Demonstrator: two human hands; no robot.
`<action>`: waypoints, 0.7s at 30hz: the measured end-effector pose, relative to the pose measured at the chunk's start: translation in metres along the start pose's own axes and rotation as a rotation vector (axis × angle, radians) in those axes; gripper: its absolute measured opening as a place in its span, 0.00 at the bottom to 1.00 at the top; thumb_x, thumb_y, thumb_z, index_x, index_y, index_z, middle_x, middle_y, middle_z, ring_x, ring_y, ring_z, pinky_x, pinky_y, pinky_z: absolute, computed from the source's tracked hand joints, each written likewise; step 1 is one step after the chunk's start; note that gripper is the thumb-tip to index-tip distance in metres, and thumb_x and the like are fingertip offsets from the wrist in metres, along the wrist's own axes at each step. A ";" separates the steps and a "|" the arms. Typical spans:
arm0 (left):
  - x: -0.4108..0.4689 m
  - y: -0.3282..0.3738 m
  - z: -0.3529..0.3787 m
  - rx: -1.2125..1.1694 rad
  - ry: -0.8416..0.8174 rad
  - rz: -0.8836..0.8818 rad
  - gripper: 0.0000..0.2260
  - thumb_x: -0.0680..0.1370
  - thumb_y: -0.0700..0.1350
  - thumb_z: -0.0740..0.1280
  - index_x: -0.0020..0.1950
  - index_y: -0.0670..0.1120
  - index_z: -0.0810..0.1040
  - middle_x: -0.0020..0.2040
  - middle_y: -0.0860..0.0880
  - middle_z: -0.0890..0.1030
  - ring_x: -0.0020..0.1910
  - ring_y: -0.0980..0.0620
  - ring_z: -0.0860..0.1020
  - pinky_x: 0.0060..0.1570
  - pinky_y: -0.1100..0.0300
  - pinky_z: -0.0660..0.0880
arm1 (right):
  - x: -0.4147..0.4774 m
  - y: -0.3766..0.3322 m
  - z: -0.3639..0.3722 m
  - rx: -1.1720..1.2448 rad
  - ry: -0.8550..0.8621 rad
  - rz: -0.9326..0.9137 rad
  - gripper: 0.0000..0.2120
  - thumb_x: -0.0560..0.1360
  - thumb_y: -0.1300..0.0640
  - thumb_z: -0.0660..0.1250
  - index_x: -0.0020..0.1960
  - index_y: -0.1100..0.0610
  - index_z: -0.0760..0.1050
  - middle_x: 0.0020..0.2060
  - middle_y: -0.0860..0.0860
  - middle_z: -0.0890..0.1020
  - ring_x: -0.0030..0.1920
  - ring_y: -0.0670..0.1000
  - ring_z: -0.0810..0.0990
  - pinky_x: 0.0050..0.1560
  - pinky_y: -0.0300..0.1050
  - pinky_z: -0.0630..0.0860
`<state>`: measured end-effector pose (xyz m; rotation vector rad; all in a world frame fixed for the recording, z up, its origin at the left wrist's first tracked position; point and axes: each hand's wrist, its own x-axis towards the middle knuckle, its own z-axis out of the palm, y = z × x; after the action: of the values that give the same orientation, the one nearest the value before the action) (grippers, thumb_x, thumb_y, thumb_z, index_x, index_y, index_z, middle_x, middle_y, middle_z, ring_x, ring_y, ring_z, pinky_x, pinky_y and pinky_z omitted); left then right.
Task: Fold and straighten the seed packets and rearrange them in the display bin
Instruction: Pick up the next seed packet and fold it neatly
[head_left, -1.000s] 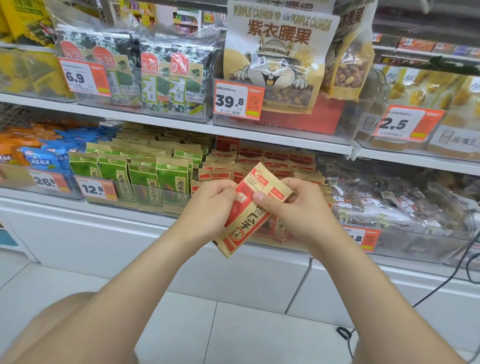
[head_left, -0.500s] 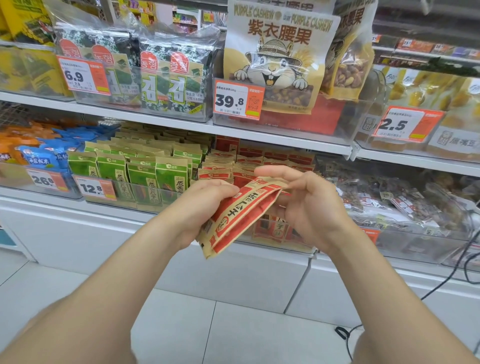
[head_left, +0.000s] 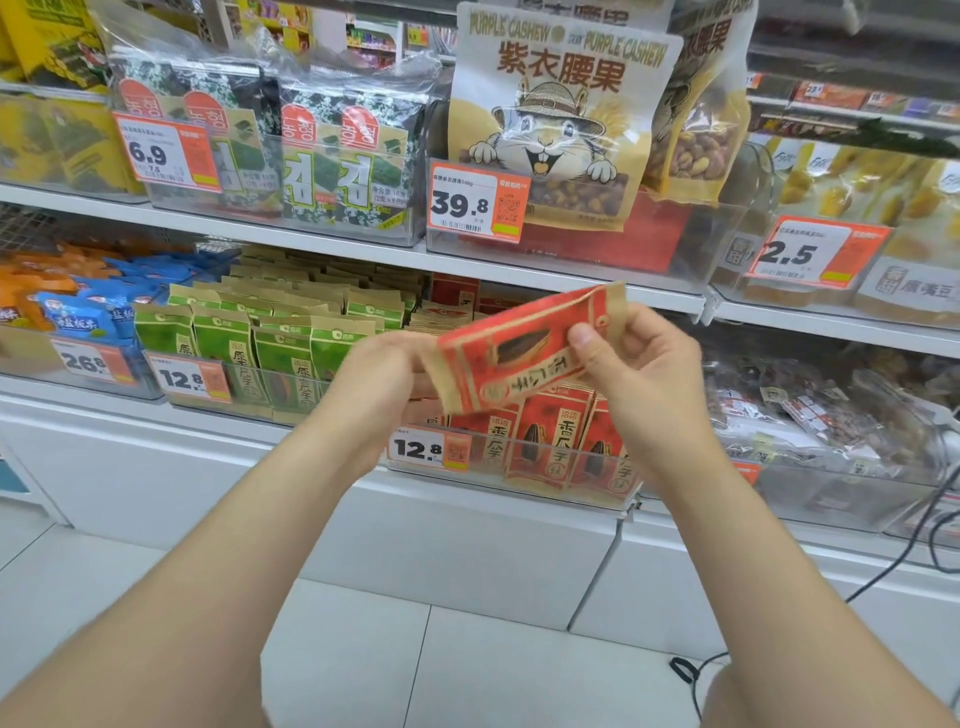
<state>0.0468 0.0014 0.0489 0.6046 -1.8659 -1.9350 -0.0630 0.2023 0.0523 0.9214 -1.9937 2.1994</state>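
Closest to me, both hands are closed on one red seed packet, held in the air in front of the lower shelf. The left hand grips its lower, left end. The right hand pinches the higher, right end, thumb on the printed face. Its long axis therefore runs from hand to hand, tilted up to the right.

Just beyond and below, at the shelf's front edge, stands the display bin, with red packets upright inside. I reckon the held packet must be turned upright to go in. Neither hand looks plainly nearer the bin.
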 end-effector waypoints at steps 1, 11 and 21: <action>0.002 -0.002 -0.003 0.054 0.073 0.019 0.11 0.84 0.35 0.61 0.57 0.41 0.84 0.51 0.43 0.88 0.45 0.46 0.86 0.44 0.51 0.85 | 0.002 0.001 -0.001 -0.011 0.092 -0.023 0.04 0.81 0.63 0.73 0.53 0.55 0.83 0.48 0.55 0.89 0.52 0.58 0.89 0.59 0.63 0.85; 0.021 -0.033 0.002 1.203 -0.023 0.591 0.22 0.82 0.51 0.70 0.76 0.57 0.74 0.78 0.55 0.66 0.75 0.46 0.60 0.73 0.42 0.61 | 0.011 0.012 0.009 -0.554 0.250 -0.403 0.06 0.83 0.62 0.70 0.57 0.55 0.84 0.44 0.43 0.86 0.44 0.43 0.83 0.48 0.39 0.78; 0.041 -0.036 0.006 1.435 -0.012 0.535 0.13 0.86 0.55 0.64 0.69 0.55 0.80 0.69 0.52 0.76 0.68 0.44 0.70 0.65 0.42 0.65 | 0.030 0.030 0.031 -1.028 -0.023 -0.586 0.16 0.80 0.69 0.68 0.65 0.54 0.80 0.51 0.50 0.80 0.47 0.55 0.80 0.35 0.49 0.74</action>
<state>0.0102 -0.0140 0.0115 0.3290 -2.7960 -0.0572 -0.0869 0.1578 0.0387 1.0977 -2.0588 0.6972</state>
